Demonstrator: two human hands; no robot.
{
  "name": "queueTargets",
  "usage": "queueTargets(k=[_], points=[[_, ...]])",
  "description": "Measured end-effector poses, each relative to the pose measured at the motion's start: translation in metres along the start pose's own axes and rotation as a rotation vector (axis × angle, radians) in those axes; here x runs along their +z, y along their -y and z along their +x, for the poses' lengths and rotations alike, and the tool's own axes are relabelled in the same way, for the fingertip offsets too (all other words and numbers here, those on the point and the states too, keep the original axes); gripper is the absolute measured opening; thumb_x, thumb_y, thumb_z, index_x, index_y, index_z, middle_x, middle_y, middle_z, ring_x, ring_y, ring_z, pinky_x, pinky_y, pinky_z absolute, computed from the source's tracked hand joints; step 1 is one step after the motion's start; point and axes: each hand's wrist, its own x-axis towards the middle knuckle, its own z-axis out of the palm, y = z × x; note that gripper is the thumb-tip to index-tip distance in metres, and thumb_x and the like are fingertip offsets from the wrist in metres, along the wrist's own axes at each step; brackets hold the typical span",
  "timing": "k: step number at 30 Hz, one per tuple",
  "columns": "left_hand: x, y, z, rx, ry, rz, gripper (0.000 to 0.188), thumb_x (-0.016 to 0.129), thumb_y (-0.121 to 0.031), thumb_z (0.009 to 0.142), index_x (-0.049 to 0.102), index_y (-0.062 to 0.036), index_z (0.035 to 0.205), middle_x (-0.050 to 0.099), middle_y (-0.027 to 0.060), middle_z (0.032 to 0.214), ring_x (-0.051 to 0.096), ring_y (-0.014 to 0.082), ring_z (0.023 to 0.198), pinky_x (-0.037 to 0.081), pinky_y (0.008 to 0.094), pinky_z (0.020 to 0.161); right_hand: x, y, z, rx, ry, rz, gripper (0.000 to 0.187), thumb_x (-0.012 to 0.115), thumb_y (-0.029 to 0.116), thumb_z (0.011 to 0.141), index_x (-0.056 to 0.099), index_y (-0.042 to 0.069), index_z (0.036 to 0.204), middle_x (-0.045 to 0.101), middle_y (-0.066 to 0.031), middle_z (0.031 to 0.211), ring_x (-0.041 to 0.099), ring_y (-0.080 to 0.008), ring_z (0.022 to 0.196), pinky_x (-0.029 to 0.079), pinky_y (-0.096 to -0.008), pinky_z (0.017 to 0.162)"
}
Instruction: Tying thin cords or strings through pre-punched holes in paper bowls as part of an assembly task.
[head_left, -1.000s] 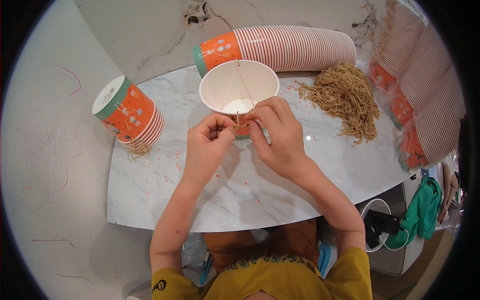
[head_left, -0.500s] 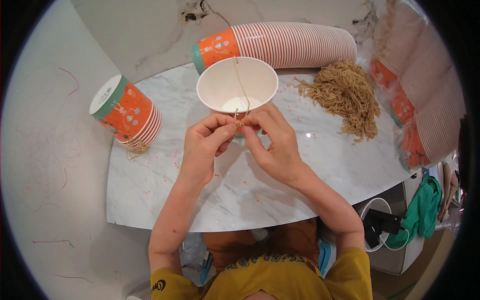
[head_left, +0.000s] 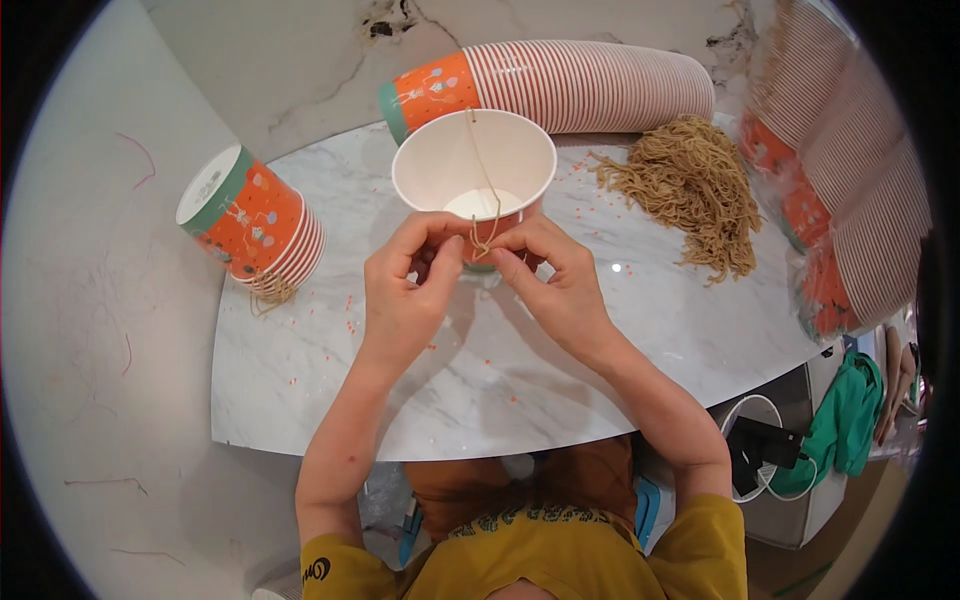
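Observation:
A large white-lined paper cup [head_left: 430, 160] with an orange outside stands tilted in front of me. Tan string [head_left: 484, 165] passes through a hole at its far rim, crosses the mouth and hangs over the near side in a small, loose loop. My left hand [head_left: 410, 290] pinches the string between thumb and forefinger, at the left of the loop. On the other side, the thumb and forefinger of my right hand [head_left: 558, 290] are closed on the string by the loop's lower end. The cup's front is partly hidden behind my fingers.
Behind the cup lies a long row of nested cups [head_left: 590, 90]. A heap of tan strings [head_left: 690, 190] is at the right, beside bagged cup stacks [head_left: 860, 220]. An upside-down stack [head_left: 255, 220] with string at its rim stands left. Orange bits dot the marble-patterned table [head_left: 300, 400].
My fingertips have drawn slightly apart from their tight bunch. The loop of string between them now shows more clearly, and the cup has stayed in about the same place.

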Motion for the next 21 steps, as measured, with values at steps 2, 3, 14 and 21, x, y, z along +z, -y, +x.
queueTargets(k=[2,3,14,21], points=[[0.002,-0.004,0.003,0.357,-0.002,0.366,0.022,0.064,0.008,0.089,0.071,-0.0024,0.108,0.065,0.0006,0.091,0.056,0.0062,0.071,0.043,0.0227,0.057,0.002,0.000,-0.001,-0.007,0.002,-0.012,0.009,0.068,0.005,0.092,0.070,0.000,0.100,0.067,-0.0062,0.098,0.064,-0.0170,0.082,0.049,-0.0290,0.066],[0.002,-0.001,0.003,0.356,-0.003,0.366,0.022,0.064,0.008,0.089,0.071,-0.0024,0.108,0.065,0.0006,0.091,0.056,0.0062,0.071,0.043,0.0227,0.057,0.003,0.000,-0.002,-0.019,-0.005,-0.028,0.009,0.068,0.005,0.092,0.069,0.000,0.100,0.067,-0.0063,0.098,0.064,-0.0172,0.082,0.048,-0.0290,0.065],[0.000,0.019,0.009,0.707,-0.044,0.714,0.031,0.074,0.006,0.074,0.072,-0.0058,0.103,0.064,0.0065,0.097,0.069,0.0223,0.076,0.056,0.0326,0.061,0.004,-0.001,-0.002,-0.050,-0.015,-0.004,0.008,0.066,0.003,0.093,0.067,-0.001,0.100,0.065,-0.0070,0.095,0.062,-0.0158,0.078,0.048,-0.0284,0.064],[0.000,0.008,0.006,0.497,-0.029,0.533,0.020,0.071,0.006,0.083,0.071,-0.0045,0.101,0.064,0.0074,0.098,0.069,0.0191,0.074,0.055,0.0304,0.059,0.002,0.001,-0.002,-0.061,-0.051,-0.045,0.008,0.063,0.001,0.093,0.066,0.000,0.100,0.064,-0.0079,0.094,0.061,-0.0164,0.077,0.048,-0.0287,0.064]])
